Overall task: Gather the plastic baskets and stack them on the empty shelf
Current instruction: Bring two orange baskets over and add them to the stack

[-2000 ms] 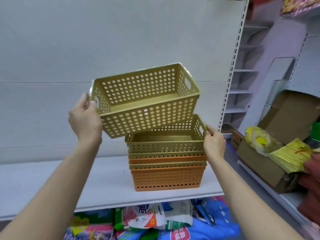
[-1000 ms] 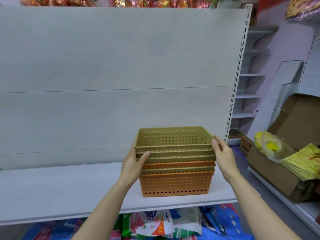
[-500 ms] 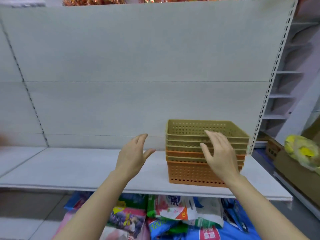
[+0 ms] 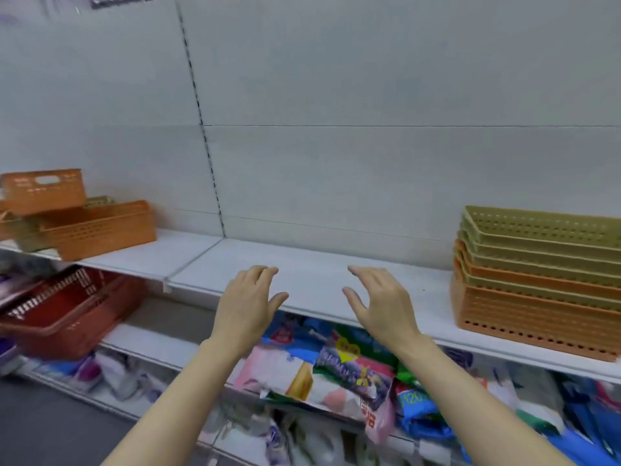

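A nested stack of olive and orange perforated plastic baskets [image 4: 541, 280] sits at the right end of the white shelf [image 4: 319, 274]. At the far left of the shelf lie loose baskets: an orange one [image 4: 97, 228] in front, another orange one [image 4: 42, 190] propped higher behind it, and an olive one [image 4: 23, 230] partly hidden. My left hand [image 4: 247, 304] and my right hand [image 4: 383, 306] hover over the middle of the shelf's front edge, fingers spread, holding nothing, well apart from both groups of baskets.
A red shopping basket [image 4: 64, 314] hangs tilted below the shelf at the left. Colourful packaged goods [image 4: 342, 375] fill the lower shelf under my hands. A slotted upright [image 4: 201, 119] divides the grey back panel.
My left hand set the olive basket onto the stack, then both hands let go. The view has swung left, bringing the loose baskets into sight and the stack to the right edge.
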